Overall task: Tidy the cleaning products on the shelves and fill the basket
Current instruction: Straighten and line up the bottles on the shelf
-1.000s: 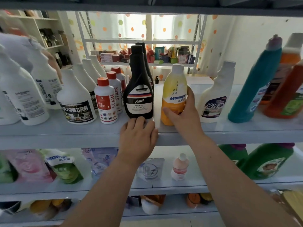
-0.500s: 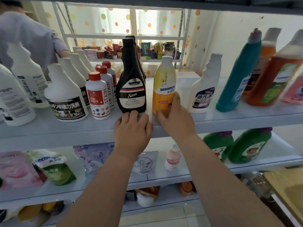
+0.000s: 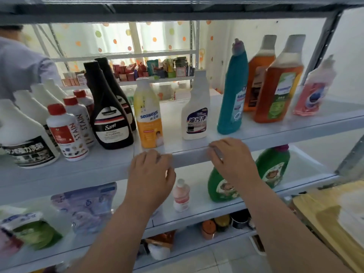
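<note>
Upper shelf, front lip: my left grip (image 3: 151,172) rests with its fingertips on the pale blue-grey metal shelf (image 3: 189,157). Its fingers are loosely bent and hold nothing. My right grip (image 3: 234,160) rests on the same lip further right, fingers relaxed and draped over the edge, also holding nothing. The two are apart, with bare lip between them.

Items standing upright on this shelf, left to right:
- white red-capped bottle marked STAIN (image 3: 67,134)
- black tapered plastic bottle labelled Sam (image 3: 111,117)
- yellow plastic bottle with a white cap (image 3: 148,115), labelled seaways, just behind my left grip and not touched
- white plastic bottle with a dark blue label (image 3: 195,113), behind the gap between my grips
- teal plastic bottle with an angled neck (image 3: 233,89)
- amber-orange plastic bottle with a green label (image 3: 278,83)
- pink translucent bottle (image 3: 313,91)

Lower shelf: small pink-and-white bottle (image 3: 181,196) stands between my forearms. A green plastic jug (image 3: 273,168) stands just right of my right wrist.
</note>
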Motion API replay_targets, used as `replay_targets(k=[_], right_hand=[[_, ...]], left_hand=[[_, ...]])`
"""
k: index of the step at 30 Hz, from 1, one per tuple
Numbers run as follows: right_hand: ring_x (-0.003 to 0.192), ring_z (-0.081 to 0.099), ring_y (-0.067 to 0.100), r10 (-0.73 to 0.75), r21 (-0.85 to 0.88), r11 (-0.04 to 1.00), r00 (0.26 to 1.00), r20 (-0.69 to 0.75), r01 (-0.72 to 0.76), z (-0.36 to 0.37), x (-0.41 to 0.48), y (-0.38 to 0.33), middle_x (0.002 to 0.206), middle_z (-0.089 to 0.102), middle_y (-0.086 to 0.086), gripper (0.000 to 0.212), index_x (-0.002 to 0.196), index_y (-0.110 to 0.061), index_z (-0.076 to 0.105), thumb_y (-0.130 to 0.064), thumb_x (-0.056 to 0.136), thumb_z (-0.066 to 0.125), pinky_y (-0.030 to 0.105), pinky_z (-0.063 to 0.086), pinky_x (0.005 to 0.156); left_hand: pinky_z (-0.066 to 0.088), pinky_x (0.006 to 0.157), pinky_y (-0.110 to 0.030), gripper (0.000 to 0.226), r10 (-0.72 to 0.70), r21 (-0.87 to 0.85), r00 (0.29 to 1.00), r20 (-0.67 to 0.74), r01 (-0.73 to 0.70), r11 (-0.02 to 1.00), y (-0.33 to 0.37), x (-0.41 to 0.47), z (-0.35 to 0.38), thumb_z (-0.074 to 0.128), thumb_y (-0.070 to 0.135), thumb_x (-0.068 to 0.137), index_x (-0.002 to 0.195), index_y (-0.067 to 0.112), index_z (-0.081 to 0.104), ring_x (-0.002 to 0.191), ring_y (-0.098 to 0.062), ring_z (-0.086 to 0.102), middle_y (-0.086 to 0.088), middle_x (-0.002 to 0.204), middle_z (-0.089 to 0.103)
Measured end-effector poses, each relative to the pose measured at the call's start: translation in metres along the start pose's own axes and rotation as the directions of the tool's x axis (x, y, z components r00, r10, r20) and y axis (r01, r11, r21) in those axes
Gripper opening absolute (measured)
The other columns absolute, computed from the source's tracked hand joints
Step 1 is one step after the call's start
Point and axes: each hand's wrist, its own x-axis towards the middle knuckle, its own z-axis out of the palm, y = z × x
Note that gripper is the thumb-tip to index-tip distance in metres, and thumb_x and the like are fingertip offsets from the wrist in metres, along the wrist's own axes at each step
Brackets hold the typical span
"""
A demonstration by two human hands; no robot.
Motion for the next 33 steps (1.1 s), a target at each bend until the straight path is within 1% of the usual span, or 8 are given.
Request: replay_targets(k=[5,8,11,16,26,28,30,33], right_hand=[[0.103,0.06,0.021,0.069,-0.016,0.998,0.997,0.04,-0.068,-0.008,0.013,0.041,0.107,0.067,0.0,0.034,0.108,-0.022,0.07,-0.049,0.091,0.056,0.041,0.05,0.096],[0.107,0.055,0.023,0.033,-0.007,0.999,0.999,0.038,-0.033,0.001,0.01,0.049,0.108,0.062,0.0,0.04,0.106,-0.024,0.067,-0.057,0.084,0.059,0.042,0.044,0.098],[0.107,0.054,0.027,-0.01,0.025,1.0,1.0,-0.015,0.011,0.016,0.001,0.055,0.108,0.06,0.004,0.042,0.104,-0.02,0.066,-0.054,0.08,0.063,0.041,0.039,0.1],[0.108,0.052,0.031,-0.083,0.099,0.991,0.993,-0.079,0.091,0.022,-0.002,0.068,0.113,0.059,0.009,0.043,0.111,-0.017,0.067,-0.047,0.08,0.066,0.043,0.043,0.099],[0.12,0.049,0.031,-0.124,0.164,0.981,0.986,0.112,0.105,0.007,-0.002,0.074,0.125,0.054,0.008,0.05,0.128,-0.018,0.059,-0.046,0.086,0.059,0.045,0.038,0.109],[0.127,0.045,0.026,-0.117,0.225,0.971,0.979,0.168,0.078,-0.006,-0.002,0.07,0.131,0.053,0.003,0.05,0.133,-0.022,0.056,-0.048,0.09,0.055,0.044,0.029,0.119],[0.133,0.04,0.015,-0.057,0.424,0.904,0.972,0.23,-0.048,-0.024,-0.004,0.064,0.137,0.052,-0.005,0.045,0.139,-0.03,0.052,-0.046,0.097,0.054,0.038,0.022,0.123],[0.119,0.049,-0.007,-0.047,0.735,0.624,0.926,0.374,-0.266,-0.048,-0.014,0.048,0.128,0.056,-0.022,0.038,0.139,-0.044,0.048,-0.043,0.102,0.054,0.019,0.04,0.104]], left_hand=[[0.038,0.099,-0.029,0.072,-0.145,-0.348,0.976,0.16,0.193,0.917,0.059,0.05,-0.001,0.066,0.031,0.092,0.155,0.027,0.03,0.131,-0.02,0.036,-0.005,0.144,0.035],[0.016,0.102,-0.016,0.095,-0.317,-0.488,0.943,0.105,0.326,0.809,0.077,0.094,0.01,0.073,0.031,0.088,0.16,0.025,0.011,0.144,-0.016,0.02,-0.007,0.158,0.022],[0.026,0.105,-0.024,0.105,-0.437,-0.597,0.872,0.219,0.474,0.647,0.08,0.123,0.025,0.078,0.035,0.085,0.159,0.029,0.005,0.143,-0.02,0.034,-0.005,0.156,0.03],[0.041,0.083,-0.027,0.072,-0.488,-0.61,0.829,0.274,0.542,0.579,0.081,0.132,0.032,0.079,0.038,0.085,0.142,0.026,0.037,0.105,-0.013,0.057,0.012,0.114,0.059],[0.043,0.079,-0.008,0.054,-0.573,-0.606,0.808,0.135,0.525,0.597,0.104,0.112,0.014,0.074,0.025,0.091,0.136,0.022,0.045,0.095,-0.003,0.055,0.013,0.112,0.057],[0.051,0.087,-0.021,0.049,-0.593,-0.68,0.799,0.097,0.489,0.547,0.111,0.095,0.004,0.073,0.028,0.092,0.134,0.026,0.048,0.1,-0.005,0.061,0.01,0.116,0.063],[0.056,0.086,-0.026,0.039,-0.581,-0.73,0.808,0.099,0.456,0.509,0.12,0.075,-0.007,0.068,0.034,0.095,0.128,0.04,0.05,0.101,-0.003,0.065,0.009,0.119,0.066],[0.058,0.077,-0.021,0.017,-0.573,-0.78,0.801,0.176,0.469,0.415,0.141,0.043,-0.021,0.055,0.045,0.099,0.113,0.053,0.05,0.093,0.004,0.068,0.022,0.105,0.07]])
